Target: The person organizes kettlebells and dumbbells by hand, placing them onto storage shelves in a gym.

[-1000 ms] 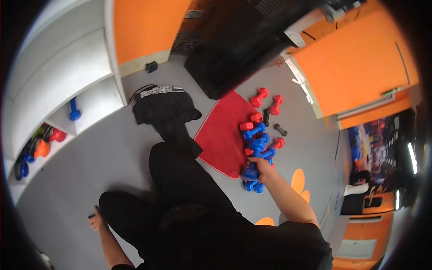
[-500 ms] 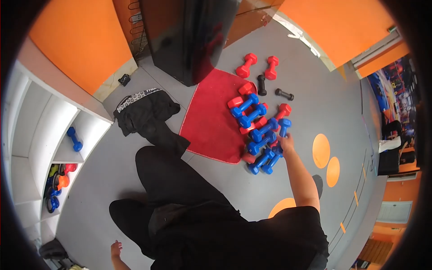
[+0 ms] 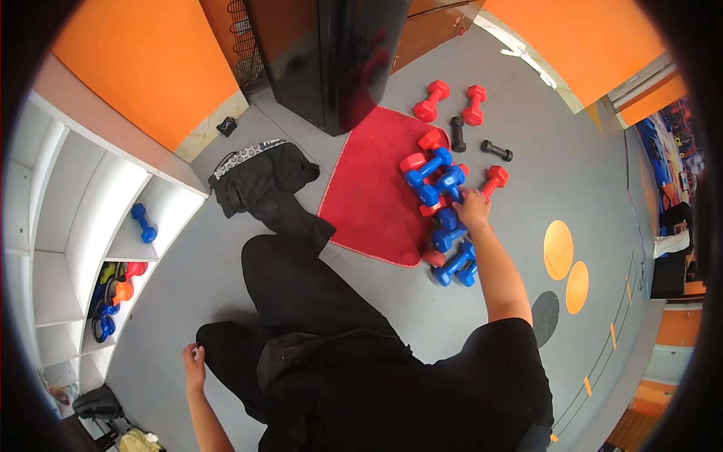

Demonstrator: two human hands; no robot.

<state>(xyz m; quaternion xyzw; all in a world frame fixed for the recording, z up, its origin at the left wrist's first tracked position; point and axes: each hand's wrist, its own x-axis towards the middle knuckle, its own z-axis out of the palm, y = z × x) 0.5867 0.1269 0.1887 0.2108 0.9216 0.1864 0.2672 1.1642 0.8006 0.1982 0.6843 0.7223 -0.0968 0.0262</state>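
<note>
My right hand [image 3: 474,210] is closed on a blue dumbbell [image 3: 456,193] at the right side of a pile, and the fingers partly cover its handle. Around it lie other blue dumbbells [image 3: 454,264] and red dumbbells [image 3: 495,181], some of them overlapping on the edge of a red mat [image 3: 373,188]. Down at the lower left, my left hand [image 3: 194,364] hangs beside my bent knee with its fingers loosely apart, holding nothing.
Two red dumbbells [image 3: 474,105] and small black dumbbells [image 3: 458,134] lie beyond the pile. Dark clothing [image 3: 267,181] is heaped left of the mat. A white shelf [image 3: 56,264] holds a blue dumbbell [image 3: 143,223] and kettlebells. A black cabinet [image 3: 301,75] stands ahead.
My right hand has moved up and left over the pile with the blue dumbbell. My left hand has risen toward the knee. The view has shifted slightly.
</note>
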